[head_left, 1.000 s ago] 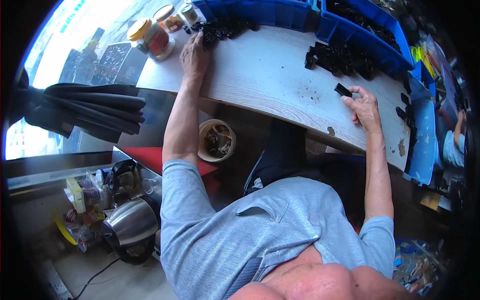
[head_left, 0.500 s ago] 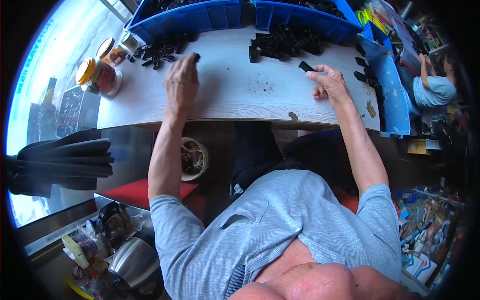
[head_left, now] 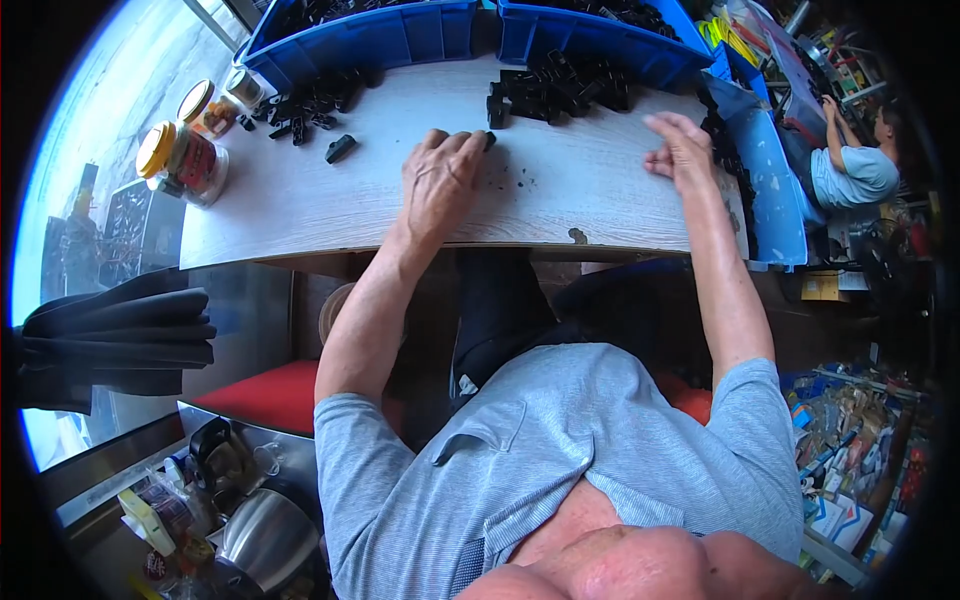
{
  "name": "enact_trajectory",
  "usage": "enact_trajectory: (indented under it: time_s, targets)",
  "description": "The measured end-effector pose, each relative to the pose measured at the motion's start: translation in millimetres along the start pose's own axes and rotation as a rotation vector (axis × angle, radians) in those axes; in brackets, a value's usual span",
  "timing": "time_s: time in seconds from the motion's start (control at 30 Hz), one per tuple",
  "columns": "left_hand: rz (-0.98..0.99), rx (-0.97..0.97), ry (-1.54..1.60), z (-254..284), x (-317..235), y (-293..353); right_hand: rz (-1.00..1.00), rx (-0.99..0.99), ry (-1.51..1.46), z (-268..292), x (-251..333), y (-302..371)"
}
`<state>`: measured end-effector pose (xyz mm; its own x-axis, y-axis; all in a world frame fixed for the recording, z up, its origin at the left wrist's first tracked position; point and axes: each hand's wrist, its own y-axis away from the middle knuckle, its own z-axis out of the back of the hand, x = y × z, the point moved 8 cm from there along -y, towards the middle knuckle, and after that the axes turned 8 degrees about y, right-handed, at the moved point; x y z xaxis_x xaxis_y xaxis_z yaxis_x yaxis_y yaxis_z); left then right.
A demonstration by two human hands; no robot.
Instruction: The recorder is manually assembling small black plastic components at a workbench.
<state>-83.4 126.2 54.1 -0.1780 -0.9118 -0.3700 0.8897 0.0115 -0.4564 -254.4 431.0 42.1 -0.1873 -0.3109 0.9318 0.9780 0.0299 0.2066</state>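
My left hand is closed over the middle of the pale wood-grain table, knuckles up. A small black part peeks out beyond its fingertips; most of it is hidden by the hand. Farther right, my right hand has its fingers apart and shows nothing in them, close to the black parts along the table's right side. One black part lies alone left of my left hand. Beyond it is a loose pile of small black parts, and a heap of larger black parts lies back right.
Two blue bins of black parts line the back. A lighter blue bin stands at the right edge. Lidded jars stand at the left. A co-worker sits beyond the right side.
My left hand has moved right and nearer from beside the left pile. A lone black part now lies on the table there. My right hand no longer shows its black part and has shifted right.
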Motion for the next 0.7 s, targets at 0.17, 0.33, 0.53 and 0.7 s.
enact_trajectory:
  time_s: [0.17,0.33,0.53,0.7]
  targets:
    - [-0.041,-0.075,0.048,1.7,-0.3,0.1,0.091,0.142,0.19,-75.5,19.9,5.4]
    - [-0.021,-0.078,0.035,1.9,0.0,-1.2,0.124,0.132,0.264,-108.9,29.9,-1.5]
    - [-0.026,-0.102,0.089,4.3,2.1,-0.8,0.038,0.103,0.22,-104.2,23.4,1.2]
    - [-0.033,-0.231,0.193,16.8,4.8,2.8,-0.102,0.22,0.166,-85.0,13.0,25.0]
